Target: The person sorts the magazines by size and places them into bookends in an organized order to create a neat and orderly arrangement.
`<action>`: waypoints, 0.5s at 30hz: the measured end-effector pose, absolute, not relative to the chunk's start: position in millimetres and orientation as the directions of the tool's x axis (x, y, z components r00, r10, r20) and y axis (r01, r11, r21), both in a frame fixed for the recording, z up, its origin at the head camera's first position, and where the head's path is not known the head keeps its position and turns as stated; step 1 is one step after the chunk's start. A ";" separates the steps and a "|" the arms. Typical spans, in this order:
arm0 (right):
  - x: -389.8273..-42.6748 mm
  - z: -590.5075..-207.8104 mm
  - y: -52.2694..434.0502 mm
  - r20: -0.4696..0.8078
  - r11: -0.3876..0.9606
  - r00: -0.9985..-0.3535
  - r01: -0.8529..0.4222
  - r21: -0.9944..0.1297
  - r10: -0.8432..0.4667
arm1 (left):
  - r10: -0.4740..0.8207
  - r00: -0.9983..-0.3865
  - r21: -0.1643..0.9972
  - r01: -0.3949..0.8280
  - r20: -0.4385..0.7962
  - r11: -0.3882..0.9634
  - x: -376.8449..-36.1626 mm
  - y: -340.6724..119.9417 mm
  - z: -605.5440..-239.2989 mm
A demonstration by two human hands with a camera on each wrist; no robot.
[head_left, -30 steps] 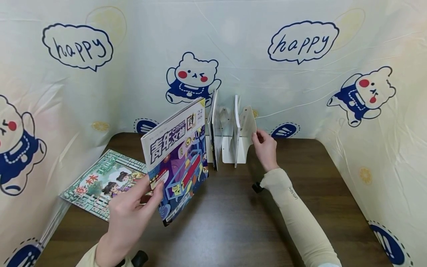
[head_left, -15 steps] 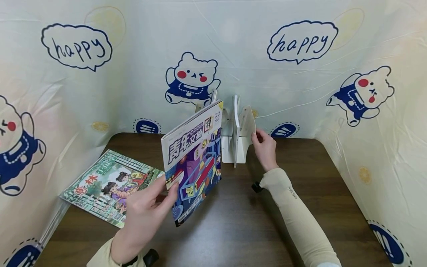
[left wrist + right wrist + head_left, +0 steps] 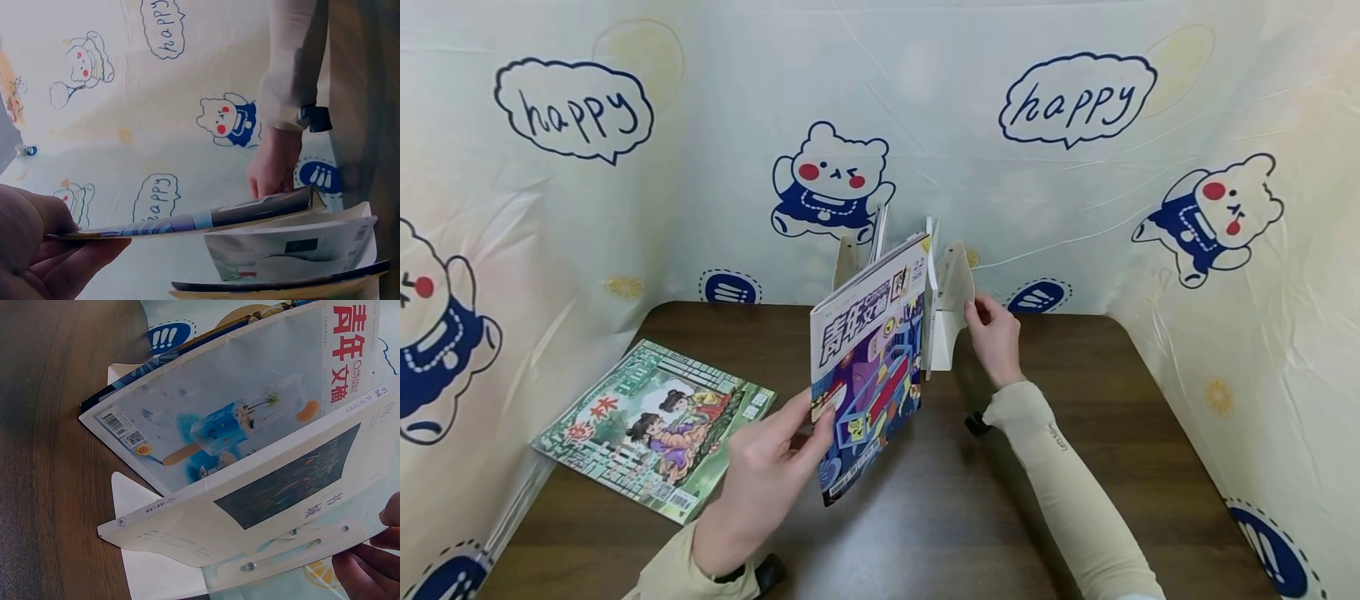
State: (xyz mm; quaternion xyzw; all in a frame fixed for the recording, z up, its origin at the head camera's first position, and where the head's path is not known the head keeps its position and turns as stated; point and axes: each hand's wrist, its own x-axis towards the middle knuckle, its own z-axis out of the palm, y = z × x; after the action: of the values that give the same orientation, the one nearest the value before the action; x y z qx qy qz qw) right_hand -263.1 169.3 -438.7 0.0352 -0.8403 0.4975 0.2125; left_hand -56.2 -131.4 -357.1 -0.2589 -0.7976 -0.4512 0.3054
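My left hand (image 3: pixel 763 483) pinches a magazine (image 3: pixel 868 375) with a purple and blue cover by its near edge, thumb on the front. It is held upright and slanted before the bookends, hiding part of them. My right hand (image 3: pixel 997 340) pinches the edge of the right white bookend (image 3: pixel 955 283). In the right wrist view a pale book (image 3: pixel 281 487) stands beside this bookend, and a magazine with an ice-pop cover (image 3: pixel 219 425) leans beyond it. The left wrist view shows the held magazine (image 3: pixel 169 225) above the edges of the standing ones.
A green magazine (image 3: pixel 658 425) with two cartoon figures lies flat on the left of the brown table (image 3: pixel 1037 517). A second bookend (image 3: pixel 845 260) stands at the left of the upright books. Printed cloth (image 3: pixel 955 100) hangs round the back and sides.
My left hand has carried the purple magazine to the right, across the front of the standing books, uncovering more of the green magazine. The right hand stays at the bookend.
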 end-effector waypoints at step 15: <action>-261.9 -438.8 169.0 0.374 0.510 -0.915 -0.253 -0.822 0.149 | 0.111 -0.641 0.505 0.688 0.759 0.521 -76.5 -116.2 -374.0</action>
State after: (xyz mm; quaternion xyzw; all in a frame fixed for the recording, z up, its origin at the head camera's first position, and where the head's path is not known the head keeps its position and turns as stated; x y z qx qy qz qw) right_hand -261.9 169.0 -438.8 0.0308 -0.8449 0.4938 0.2034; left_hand -76.5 -116.2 -374.0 -0.2490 -0.8019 -0.4213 0.3427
